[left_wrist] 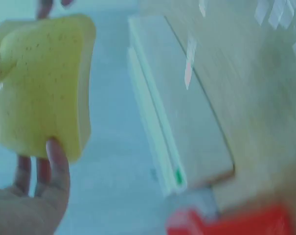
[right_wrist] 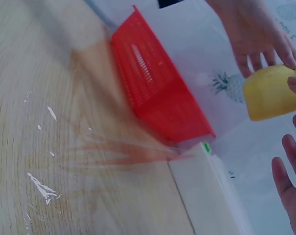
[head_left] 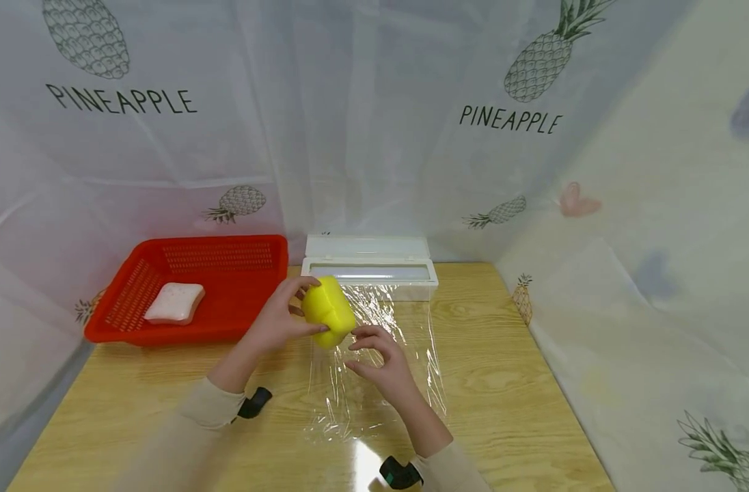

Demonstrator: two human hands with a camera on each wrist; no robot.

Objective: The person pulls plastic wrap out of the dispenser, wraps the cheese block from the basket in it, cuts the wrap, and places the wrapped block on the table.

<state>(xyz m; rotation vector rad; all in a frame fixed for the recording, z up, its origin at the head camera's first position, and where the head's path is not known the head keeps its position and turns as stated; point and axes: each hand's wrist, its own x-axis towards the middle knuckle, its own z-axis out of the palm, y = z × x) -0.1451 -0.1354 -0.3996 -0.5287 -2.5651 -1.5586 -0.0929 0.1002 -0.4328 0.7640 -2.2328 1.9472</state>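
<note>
While the left grip (head_left: 280,318) pinches the yellow sponge (head_left: 329,307) between thumb and fingers, the right grip (head_left: 383,365) stands just beside it with thumb and fingers apart; whether they touch it, I cannot tell. Its pores suggest a light, soft block, easily squashed but hardly slippery or fragile. The free end facing the right grip seems the best hold, above the clear film (head_left: 411,345) on the desk (head_left: 504,403).

A red basket (head_left: 236,287) stands at the far left of the table (head_left: 504,389), a white block (head_left: 175,303) lying in its left part, while behind and to the right hangs pale curtain (head_left: 331,137) printed with pineapples (head_left: 539,67), the word PINEAPPLE (head_left: 511,119) and a reddish heart (head_left: 576,201).
</note>
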